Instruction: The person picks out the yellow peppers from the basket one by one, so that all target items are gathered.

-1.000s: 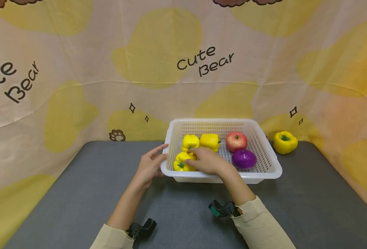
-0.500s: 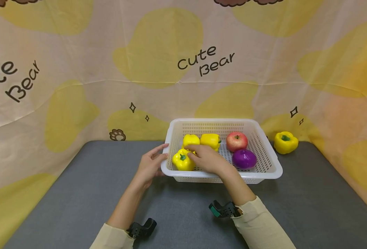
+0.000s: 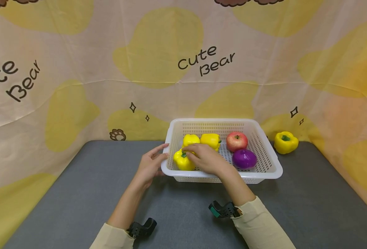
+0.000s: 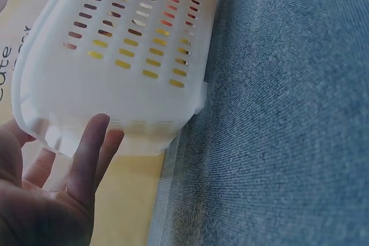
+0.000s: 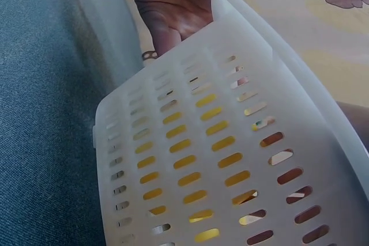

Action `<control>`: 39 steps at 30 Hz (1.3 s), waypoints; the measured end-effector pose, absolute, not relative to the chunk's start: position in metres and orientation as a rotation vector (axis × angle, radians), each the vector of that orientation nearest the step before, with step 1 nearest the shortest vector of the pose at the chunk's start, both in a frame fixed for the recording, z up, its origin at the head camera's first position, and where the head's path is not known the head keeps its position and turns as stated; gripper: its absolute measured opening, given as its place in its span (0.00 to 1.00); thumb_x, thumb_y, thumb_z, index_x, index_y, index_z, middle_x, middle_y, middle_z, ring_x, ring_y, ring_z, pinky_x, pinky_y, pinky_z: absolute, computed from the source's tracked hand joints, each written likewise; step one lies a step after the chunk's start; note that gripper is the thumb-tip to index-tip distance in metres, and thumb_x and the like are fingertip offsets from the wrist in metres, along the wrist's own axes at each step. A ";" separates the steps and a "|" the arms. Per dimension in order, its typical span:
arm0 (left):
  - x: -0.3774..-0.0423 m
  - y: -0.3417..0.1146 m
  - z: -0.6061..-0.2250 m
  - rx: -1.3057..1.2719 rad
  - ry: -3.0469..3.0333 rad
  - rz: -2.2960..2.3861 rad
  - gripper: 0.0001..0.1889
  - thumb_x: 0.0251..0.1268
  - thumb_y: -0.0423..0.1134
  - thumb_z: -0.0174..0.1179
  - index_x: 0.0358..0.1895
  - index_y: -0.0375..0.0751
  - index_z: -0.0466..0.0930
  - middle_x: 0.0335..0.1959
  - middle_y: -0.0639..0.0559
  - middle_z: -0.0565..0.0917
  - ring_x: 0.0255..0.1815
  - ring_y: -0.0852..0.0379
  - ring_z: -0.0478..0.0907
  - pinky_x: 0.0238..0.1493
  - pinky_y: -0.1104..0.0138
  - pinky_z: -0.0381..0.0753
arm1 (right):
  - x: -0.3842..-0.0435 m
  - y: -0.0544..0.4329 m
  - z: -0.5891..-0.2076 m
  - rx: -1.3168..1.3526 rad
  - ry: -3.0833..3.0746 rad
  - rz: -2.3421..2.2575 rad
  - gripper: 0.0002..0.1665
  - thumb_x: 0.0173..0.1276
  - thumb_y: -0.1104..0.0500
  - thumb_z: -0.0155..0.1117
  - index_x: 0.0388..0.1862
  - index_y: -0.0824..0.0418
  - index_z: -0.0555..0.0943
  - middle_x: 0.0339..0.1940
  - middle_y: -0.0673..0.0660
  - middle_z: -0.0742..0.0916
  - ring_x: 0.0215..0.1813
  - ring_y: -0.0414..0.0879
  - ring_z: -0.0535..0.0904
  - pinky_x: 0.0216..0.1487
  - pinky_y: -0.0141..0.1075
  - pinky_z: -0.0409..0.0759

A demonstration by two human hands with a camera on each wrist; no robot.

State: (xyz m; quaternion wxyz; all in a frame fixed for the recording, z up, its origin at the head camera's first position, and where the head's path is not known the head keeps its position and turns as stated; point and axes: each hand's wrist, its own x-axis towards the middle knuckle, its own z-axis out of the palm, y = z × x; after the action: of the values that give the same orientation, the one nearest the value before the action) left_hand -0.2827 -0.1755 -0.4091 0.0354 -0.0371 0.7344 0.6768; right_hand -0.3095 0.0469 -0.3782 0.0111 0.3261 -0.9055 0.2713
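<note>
A white slotted plastic basket (image 3: pixel 224 175) stands on the grey table in the head view. My left hand (image 3: pixel 150 165) is at its left end, its extended fingers (image 4: pixel 89 151) touching the outside wall and rim. Inside the basket, my right hand (image 3: pixel 206 159) grips a yellow bell pepper (image 3: pixel 183 162) in the front left corner, with thumb and fingers at its right side and top. Two more yellow bell peppers, one upright (image 3: pixel 191 139) and one on its side (image 3: pixel 209 140), lie behind it. Through the slots in the right wrist view, yellow shows; the right fingers are hidden by the wall.
A red apple (image 3: pixel 236 141) and a shiny purple egg-shaped item (image 3: pixel 244 158) lie in the basket's right half. Another yellow bell pepper (image 3: pixel 285 142) stands on the table right of the basket. A printed cloth (image 3: pixel 152 52) hangs behind the table.
The front left bell pepper has been turned under my right fingers, its green stem now facing further up and away. My left hand and the basket stay nearly where they were.
</note>
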 end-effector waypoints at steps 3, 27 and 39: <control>-0.283 -0.176 -0.409 -0.110 2.258 2.078 0.24 0.71 0.41 0.61 0.68 0.55 0.76 0.62 0.38 0.83 0.35 0.56 0.85 0.30 0.60 0.88 | -0.309 0.047 -0.378 0.984 -2.868 0.833 0.20 0.78 0.51 0.56 0.62 0.56 0.82 0.59 0.54 0.88 0.57 0.52 0.83 0.66 0.50 0.78; -0.284 -0.176 -0.410 -0.100 2.270 2.065 0.24 0.71 0.41 0.60 0.69 0.54 0.75 0.63 0.38 0.82 0.37 0.56 0.86 0.30 0.61 0.88 | -0.309 0.047 -0.379 0.996 -2.931 0.818 0.33 0.71 0.40 0.63 0.71 0.50 0.76 0.67 0.53 0.83 0.55 0.49 0.81 0.66 0.51 0.78; -0.284 -0.176 -0.410 -0.100 2.257 2.076 0.24 0.72 0.40 0.59 0.70 0.54 0.75 0.63 0.37 0.82 0.40 0.54 0.86 0.29 0.62 0.88 | -0.308 0.046 -0.378 0.994 -2.958 0.833 0.30 0.71 0.42 0.64 0.69 0.50 0.78 0.67 0.53 0.83 0.65 0.52 0.80 0.71 0.52 0.74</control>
State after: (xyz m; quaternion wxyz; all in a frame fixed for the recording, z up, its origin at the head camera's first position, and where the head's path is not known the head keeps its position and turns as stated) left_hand -0.2839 -0.1760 -0.4101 0.0367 -0.0327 0.7350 0.6762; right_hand -0.3083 0.0461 -0.3779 -0.0439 0.3075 -0.9149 0.2578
